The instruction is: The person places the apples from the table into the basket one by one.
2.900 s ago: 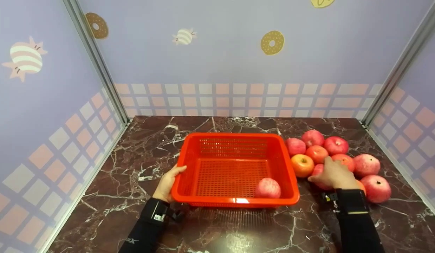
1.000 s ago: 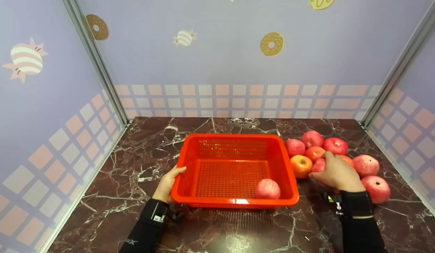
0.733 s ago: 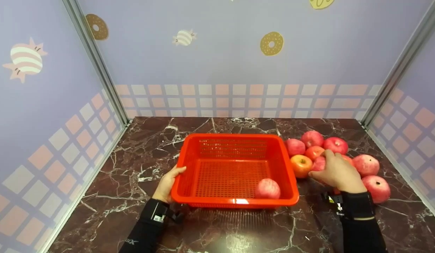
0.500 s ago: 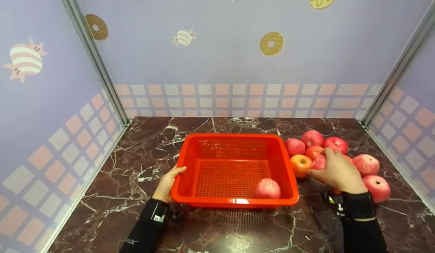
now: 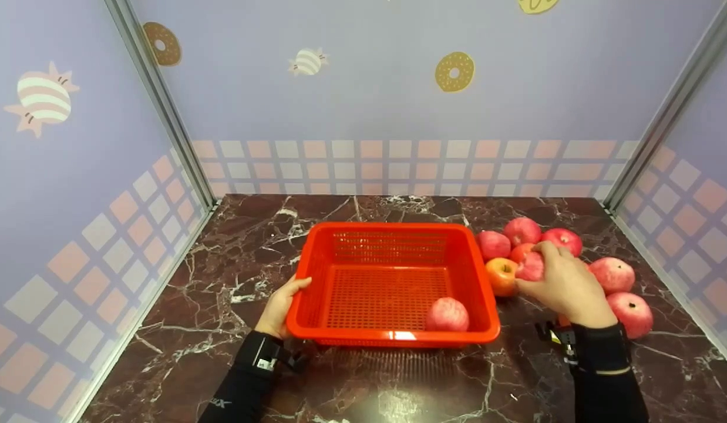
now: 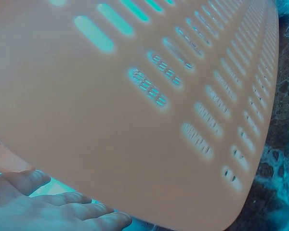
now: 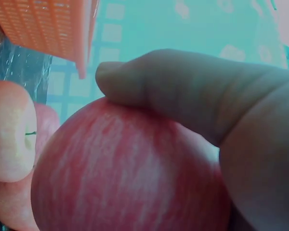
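My left hand holds the left side of a red plastic basket, its thumb on the rim. In the left wrist view its fingers lie along the basket's edge beside the slotted wall. One pink-red apple sits in the basket's front right corner. My right hand grips a streaked red apple among the other fruit, right of the basket. In the right wrist view the thumb lies over the top of this apple; the far fingers are hidden.
Around the right hand lie several more apples, including a yellow-orange one by the basket and large pink ones at the right. The dark marbled tabletop is bounded by patterned panels at the back and sides.
The right hand has closed round an apple and raised it slightly, overlapping the yellow-orange apple more. The left hand, the basket and the apple inside it have stayed in place.
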